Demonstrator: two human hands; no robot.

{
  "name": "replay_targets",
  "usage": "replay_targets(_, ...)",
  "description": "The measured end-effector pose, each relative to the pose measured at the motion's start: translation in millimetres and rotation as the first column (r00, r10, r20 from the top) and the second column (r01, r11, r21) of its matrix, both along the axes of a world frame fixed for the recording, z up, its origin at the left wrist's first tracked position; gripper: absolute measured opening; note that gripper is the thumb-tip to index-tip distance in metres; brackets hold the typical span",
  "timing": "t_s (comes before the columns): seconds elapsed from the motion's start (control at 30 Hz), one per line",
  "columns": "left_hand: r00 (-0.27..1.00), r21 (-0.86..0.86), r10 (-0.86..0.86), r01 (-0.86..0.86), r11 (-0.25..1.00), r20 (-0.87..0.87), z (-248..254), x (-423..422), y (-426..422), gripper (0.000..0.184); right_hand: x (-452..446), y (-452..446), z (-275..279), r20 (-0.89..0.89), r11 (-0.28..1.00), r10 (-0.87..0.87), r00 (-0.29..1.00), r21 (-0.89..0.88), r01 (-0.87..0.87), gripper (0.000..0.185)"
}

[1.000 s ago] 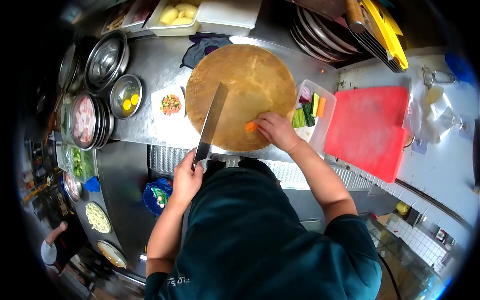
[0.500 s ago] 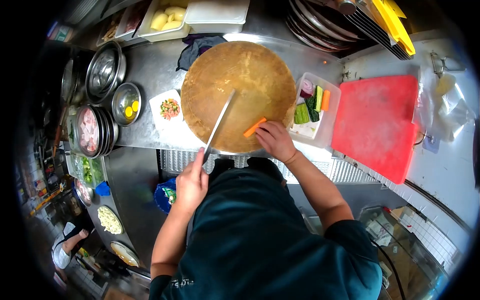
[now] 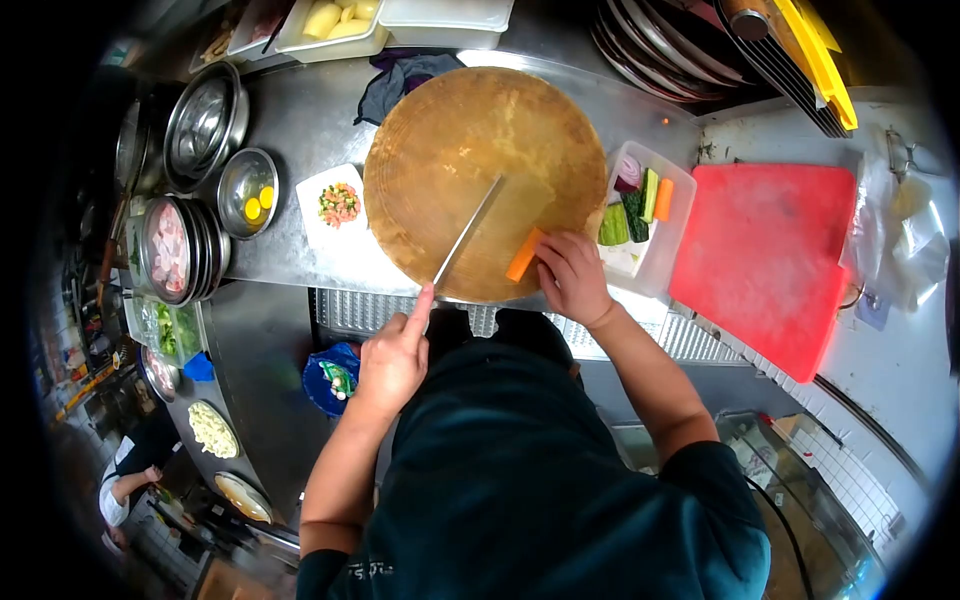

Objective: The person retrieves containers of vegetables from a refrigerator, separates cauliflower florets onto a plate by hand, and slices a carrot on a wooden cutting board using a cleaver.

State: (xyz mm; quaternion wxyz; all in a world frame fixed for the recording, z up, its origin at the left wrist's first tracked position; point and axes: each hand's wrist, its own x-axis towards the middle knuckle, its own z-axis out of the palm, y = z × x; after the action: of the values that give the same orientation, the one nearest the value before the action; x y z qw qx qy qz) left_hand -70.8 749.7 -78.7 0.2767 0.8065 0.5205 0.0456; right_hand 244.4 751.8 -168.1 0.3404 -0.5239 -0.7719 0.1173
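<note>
My left hand is wrapped round the handle of a knife, its index finger stretched along it. The blade is seen nearly edge-on, slanting over a round wooden chopping block. At the block's lower right, my right hand grips a piece of carrot with the fingertips. The knife and the carrot are apart. Right of the block, a clear plastic container holds cucumber pieces, another carrot piece and a piece of red onion.
Left of the block lies a white board with diced vegetables. Beyond it stand a metal bowl with egg yolks and stacked bowls. A red cutting board lies at right, a dark cloth behind. Another person is at lower left.
The view has shifted slightly. The carrot has turned steeper and shows a broader face under my right hand. My left hand and the knife have moved a little to the right.
</note>
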Motion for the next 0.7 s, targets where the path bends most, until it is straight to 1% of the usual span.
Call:
replay_targets(0.07, 1.0, -0.017, 0.011, -0.01, 1.0, 0.018, -1, -2, 2, 0.081, 2, 17, 23, 0.072, 0.998, 0.058, 0.996, -0.045, -0.055, 0.037)
replay_targets(0.17, 1.0, -0.032, 0.019, -0.018, 0.999, 0.023, -3, -3, 2, 0.081, 11, 30, 17, 0.057, 0.96, 0.259, 0.964, -0.123, -0.25, 0.04)
replay_targets(0.27, 0.999, -0.038, 0.029, -0.028, 0.999, 0.025, -2, -3, 3, 0.08, 14, 30, 14, 0.031, 0.961, 0.232, 0.972, -0.165, -0.224, 0.039)
replay_targets(0.37, 0.998, -0.037, 0.043, -0.041, 0.998, 0.036, -2, -3, 3, 0.08, 8, 26, 17, -0.053, 0.975, 0.059, 0.997, -0.21, -0.069, 0.033)
replay_targets(0.47, 0.997, -0.026, 0.05, -0.048, 0.998, 0.053, -3, -3, 2, 0.079, -2, 22, 3, -0.141, 0.99, -0.082, 0.987, -0.128, 0.064, 0.028)
replay_targets(0.57, 0.997, -0.024, 0.057, -0.056, 0.998, 0.055, -3, -2, 2, 0.079, -18, 14, -5, -0.118, 0.967, -0.155, 0.981, -0.222, 0.126, 0.03)
replay_targets(0.7, 0.997, -0.026, 0.049, -0.048, 0.999, 0.055, 2, 2, 2, 0.079, -41, 3, 3, -0.164, 0.971, -0.095, 0.982, -0.231, 0.056, 0.036)
